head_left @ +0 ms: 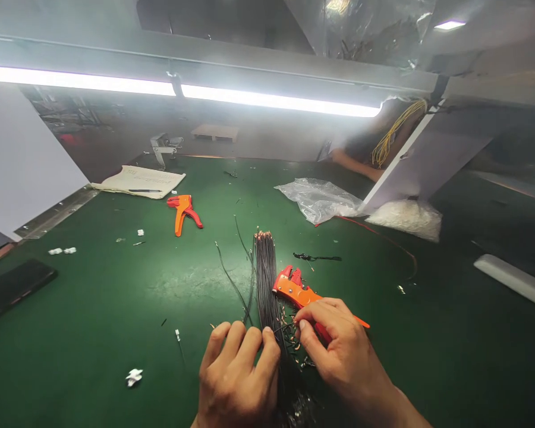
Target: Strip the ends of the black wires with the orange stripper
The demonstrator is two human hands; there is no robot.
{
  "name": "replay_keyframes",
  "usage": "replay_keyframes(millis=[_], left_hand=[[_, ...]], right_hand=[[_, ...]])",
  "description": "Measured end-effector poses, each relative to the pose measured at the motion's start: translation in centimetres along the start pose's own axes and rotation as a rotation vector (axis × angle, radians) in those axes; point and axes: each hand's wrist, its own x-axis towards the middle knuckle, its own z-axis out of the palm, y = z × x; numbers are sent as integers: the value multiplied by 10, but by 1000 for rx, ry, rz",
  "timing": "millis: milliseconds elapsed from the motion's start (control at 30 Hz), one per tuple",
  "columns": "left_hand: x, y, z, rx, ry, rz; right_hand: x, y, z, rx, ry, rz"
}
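Note:
A thick bundle of black wires (266, 270), with bare copper at the far ends, lies lengthwise on the green table. At its near left side my left hand (241, 368) is closed, fingers curled over a thin black wire (284, 327). The thumb and forefinger of my right hand (339, 342) pinch that wire's end, just right of the bundle. Partly under my right hand rests an orange and red wire stripper (296, 289). Small copper and black scraps (289, 342) are scattered between my hands. Some loose black wires (227, 270) lie left of the bundle.
Farther back lie a second wire stripper (183, 213), a paper sheet (145, 181) with a pen, and clear plastic bags (318, 199). A black phone-like slab (18, 288) is at the left. Beyond the right panel (421, 154) shows another person's arm (354, 163).

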Motion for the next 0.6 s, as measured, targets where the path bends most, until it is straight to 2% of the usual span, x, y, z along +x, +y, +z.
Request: replay_keyframes(millis=[100,233,500,600], left_hand=[[0,2,1,-8,-3,-1],[0,8,1,-34,-26,-22],[1,11,-1,-38,-95,-36],[2,11,0,-36,-82,-42]], right_hand=[[7,5,4,-96,-46,-118],[10,9,9,-144,-20,-216],[8,11,19,-132,87,-187],[9,11,21,-115,130,-163]])
